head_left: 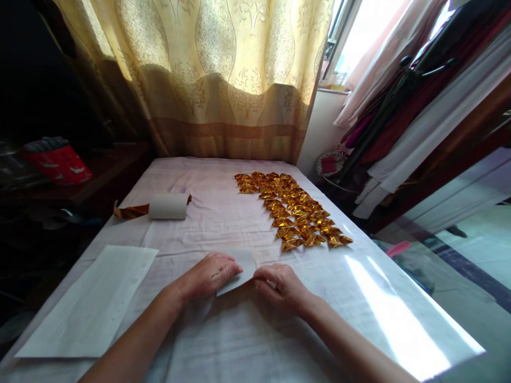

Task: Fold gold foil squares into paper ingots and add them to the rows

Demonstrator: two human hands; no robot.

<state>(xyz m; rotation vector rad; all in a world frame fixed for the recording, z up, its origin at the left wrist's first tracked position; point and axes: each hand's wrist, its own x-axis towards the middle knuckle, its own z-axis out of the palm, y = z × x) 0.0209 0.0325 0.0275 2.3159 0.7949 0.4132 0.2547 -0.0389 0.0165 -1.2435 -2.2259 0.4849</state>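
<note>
A small, thin, pale-grey paper sheet (242, 266) sits low over the white-cloth-covered bench (215, 213), directly between the left hand (211, 274), resting over its left side, any grip hidden, and the right hand (280, 287), pinching its near right corner, neither nearer, its long axis unclear.

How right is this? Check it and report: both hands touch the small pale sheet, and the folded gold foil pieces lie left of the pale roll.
One error: the folded gold foil pieces lie right of the pale roll, as the head view shows. Both hands do touch the small pale sheet.
</note>
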